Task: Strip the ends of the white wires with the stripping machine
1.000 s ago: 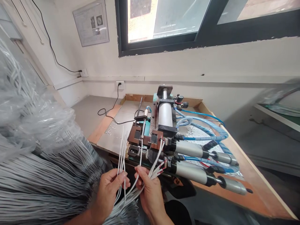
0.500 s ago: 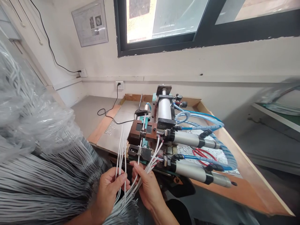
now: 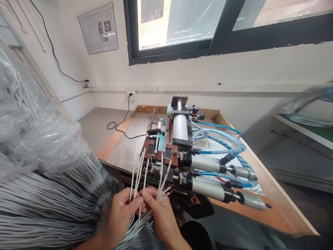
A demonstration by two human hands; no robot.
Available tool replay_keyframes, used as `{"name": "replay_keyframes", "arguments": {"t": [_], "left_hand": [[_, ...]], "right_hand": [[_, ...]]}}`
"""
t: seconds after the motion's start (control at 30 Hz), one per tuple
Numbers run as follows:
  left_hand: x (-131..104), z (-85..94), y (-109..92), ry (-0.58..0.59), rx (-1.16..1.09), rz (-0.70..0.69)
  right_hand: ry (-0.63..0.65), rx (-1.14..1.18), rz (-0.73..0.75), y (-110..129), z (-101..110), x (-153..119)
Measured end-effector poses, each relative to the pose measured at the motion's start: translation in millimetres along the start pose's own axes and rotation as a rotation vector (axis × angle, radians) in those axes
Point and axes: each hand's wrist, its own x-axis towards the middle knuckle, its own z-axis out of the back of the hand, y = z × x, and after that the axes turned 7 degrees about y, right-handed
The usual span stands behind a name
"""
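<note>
My left hand (image 3: 125,208) is closed on several pale cables, their plain ends pointing up. Close against it, my right hand (image 3: 160,211) grips another bunch of white cables (image 3: 163,178), some with reddish wire tips showing. The thumbs nearly meet around one cable (image 3: 145,177) between the bunches. Just beyond the cable ends stands a pneumatic machine (image 3: 180,126) with silver cylinders; its brown clamp blocks (image 3: 171,154) are apart.
A large mass of grey cables (image 3: 52,205) under clear plastic (image 3: 52,128) fills the left side. The machine sits in a wooden-edged tray (image 3: 275,184) with white scraps. Blue hoses (image 3: 234,139) curve at its right.
The clamp blocks have opened and the cylinder rods at right have extended. A cable that was at the machine is now back between my hands, which have come closer together.
</note>
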Motion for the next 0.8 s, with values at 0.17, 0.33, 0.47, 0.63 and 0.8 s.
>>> {"name": "replay_keyframes", "arguments": {"t": [0.17, 0.33, 0.47, 0.63, 0.8], "left_hand": [[0.3, -0.5, 0.8, -0.063, -0.002, -0.019], [2.0, 1.1, 4.4, -0.127, -0.042, -0.001], [2.4, 2.4, 4.9, -0.125, -0.046, -0.015], [2.3, 1.9, 4.1, -0.137, -0.026, -0.016], [3.2, 2.4, 6.0, -0.134, -0.011, -0.013]], "right_hand": [[-0.231, 0.025, 0.088, 3.6, 0.9, 3.8], [-0.352, 0.076, 0.090, 8.3, 2.0, 8.6], [-0.380, 0.139, 0.080, 10.6, -0.5, 10.5], [-0.364, 0.170, 0.079, 12.7, -1.3, 13.4], [-0.357, 0.197, 0.077, 12.3, -0.8, 15.2]]}}
